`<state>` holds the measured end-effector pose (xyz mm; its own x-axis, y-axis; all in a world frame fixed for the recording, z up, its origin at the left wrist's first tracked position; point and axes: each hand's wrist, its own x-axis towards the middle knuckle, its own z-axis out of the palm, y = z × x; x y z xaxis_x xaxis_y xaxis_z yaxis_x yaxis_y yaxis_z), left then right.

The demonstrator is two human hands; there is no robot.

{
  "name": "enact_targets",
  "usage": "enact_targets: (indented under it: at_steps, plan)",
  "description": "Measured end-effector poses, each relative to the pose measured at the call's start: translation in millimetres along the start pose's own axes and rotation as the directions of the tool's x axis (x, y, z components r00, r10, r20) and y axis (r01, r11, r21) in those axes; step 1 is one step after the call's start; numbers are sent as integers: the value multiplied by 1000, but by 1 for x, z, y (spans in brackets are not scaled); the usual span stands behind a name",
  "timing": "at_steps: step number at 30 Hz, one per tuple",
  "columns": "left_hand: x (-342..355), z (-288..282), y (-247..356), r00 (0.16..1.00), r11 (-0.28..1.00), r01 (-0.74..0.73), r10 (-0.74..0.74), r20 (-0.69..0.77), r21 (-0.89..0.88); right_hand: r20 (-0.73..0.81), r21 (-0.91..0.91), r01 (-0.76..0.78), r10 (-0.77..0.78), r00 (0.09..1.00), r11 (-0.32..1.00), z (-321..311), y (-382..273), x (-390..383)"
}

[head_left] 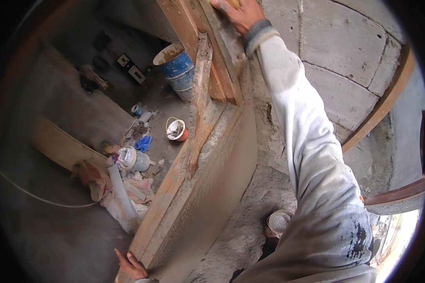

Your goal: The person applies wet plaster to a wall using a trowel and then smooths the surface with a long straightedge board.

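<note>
My right hand (243,14) is stretched out to the top edge of the picture, its fingers closed on a yellowish thing (233,3). Only a sliver of that thing shows, so its kind cannot be made out. The hand is beside the upper part of a wooden frame (177,30), next to a grey plastered strip (229,35). Down at the lower left, my left hand (133,267) has its fingers apart and rests by the low end of the frame's wooden beam (151,231). Between the hands runs a smooth, wet-looking band of plaster (222,188).
A rough slanting board (200,94) braces the frame. Beyond it stand a blue drum (178,75), a small red-and-white bucket (176,130), a white bucket (134,159) and torn sacks (123,203). Grey blocks (344,37) form the right wall. A pail (279,220) is below my right arm.
</note>
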<state>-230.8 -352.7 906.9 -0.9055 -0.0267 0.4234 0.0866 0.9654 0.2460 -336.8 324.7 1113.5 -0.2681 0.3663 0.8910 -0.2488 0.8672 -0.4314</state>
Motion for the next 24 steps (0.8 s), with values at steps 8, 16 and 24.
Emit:
enact_targets:
  at_steps: [8,16,24]
  plan:
    - [-2,4,47,998,995,37,-41,-42,-97,53,-80,-446,451,891,891,22,158,-347]
    - [6,-13,47,996,998,53,-55,-67,-30,149,-105,-275,288,946,956,18,28,-131]
    - [2,-2,35,983,957,182,-177,45,-225,146,-51,-391,394,907,919,23,70,-276]
